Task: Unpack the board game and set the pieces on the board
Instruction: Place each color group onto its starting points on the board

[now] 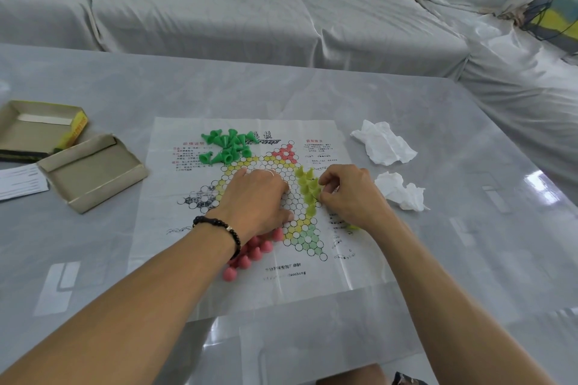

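- Far left of frame: the game box [37, 131] lies opened on the table [438, 259], its two cardboard trays showing nothing inside. Unpacking appears complete.
- Centre: the paper board [244, 284], a printed Chinese-checkers star, is spread flat on the table.
- Upper centre-left of the sheet: the green pieces [230, 147] lie in a loose heap, several tipped over, over the printed text and not on any star point. Not yet set.
- Lower centre-left: the pink pieces [250, 255] stand clustered beside and partly under the left forearm; their exact circles cannot be confirmed.
- Left hand [255, 197]: laid palm-down on the star's middle with fingers extended, holding the sheet flat; it grips nothing.
- Right of centre: the yellow-green pieces [308, 187] stand upright in a tight group at the right hand's fingertips.
- Right hand [347, 197]: fingers curled at that group, apparently pinching one piece.
- Judgement: setting is partly done; green remains, and yellow-green is in progress.
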`<state>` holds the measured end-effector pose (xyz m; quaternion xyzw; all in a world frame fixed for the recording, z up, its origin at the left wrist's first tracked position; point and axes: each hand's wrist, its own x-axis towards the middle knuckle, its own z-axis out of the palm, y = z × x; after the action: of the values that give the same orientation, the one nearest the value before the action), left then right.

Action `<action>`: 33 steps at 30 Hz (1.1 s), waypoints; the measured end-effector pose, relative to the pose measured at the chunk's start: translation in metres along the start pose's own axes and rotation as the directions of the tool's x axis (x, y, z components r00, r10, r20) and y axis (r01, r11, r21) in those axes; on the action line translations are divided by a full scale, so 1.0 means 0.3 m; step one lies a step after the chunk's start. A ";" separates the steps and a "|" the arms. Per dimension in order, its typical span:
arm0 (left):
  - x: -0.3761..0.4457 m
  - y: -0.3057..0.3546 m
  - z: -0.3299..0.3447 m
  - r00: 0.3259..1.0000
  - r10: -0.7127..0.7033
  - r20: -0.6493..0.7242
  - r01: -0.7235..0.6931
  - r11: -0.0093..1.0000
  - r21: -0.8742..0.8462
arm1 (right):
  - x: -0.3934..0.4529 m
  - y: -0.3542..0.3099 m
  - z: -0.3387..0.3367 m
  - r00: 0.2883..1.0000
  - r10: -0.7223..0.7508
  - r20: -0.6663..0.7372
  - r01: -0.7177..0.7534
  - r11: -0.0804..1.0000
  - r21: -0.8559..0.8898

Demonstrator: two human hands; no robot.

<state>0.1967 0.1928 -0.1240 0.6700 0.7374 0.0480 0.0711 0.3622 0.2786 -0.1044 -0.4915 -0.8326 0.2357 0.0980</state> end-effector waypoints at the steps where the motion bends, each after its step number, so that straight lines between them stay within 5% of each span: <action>1: 0.000 0.000 -0.001 1.000 -0.001 0.006 0.001 1.000 -0.001 | -0.004 0.007 -0.008 1.000 0.001 -0.014 -0.001 1.000 0.021; 6: -0.001 0.008 -0.006 1.000 -0.012 0.016 0.012 1.000 -0.016 | -0.050 0.060 -0.084 0.995 0.010 -0.099 -0.006 0.999 0.038; 19: 0.007 0.013 -0.005 0.999 -0.019 0.038 0.020 1.000 -0.015 | -0.160 0.073 -0.104 0.981 -0.020 0.194 0.084 0.940 -0.329; 33: 0.004 0.009 0.000 0.999 -0.026 0.019 0.026 0.999 -0.021 | -0.158 0.077 -0.113 0.994 -0.033 0.101 0.044 0.993 -0.109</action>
<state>0.1992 0.1942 -0.1235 0.6599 0.7449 0.0488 0.0858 0.4170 0.2571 -0.0831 -0.4678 -0.8575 0.2112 0.0338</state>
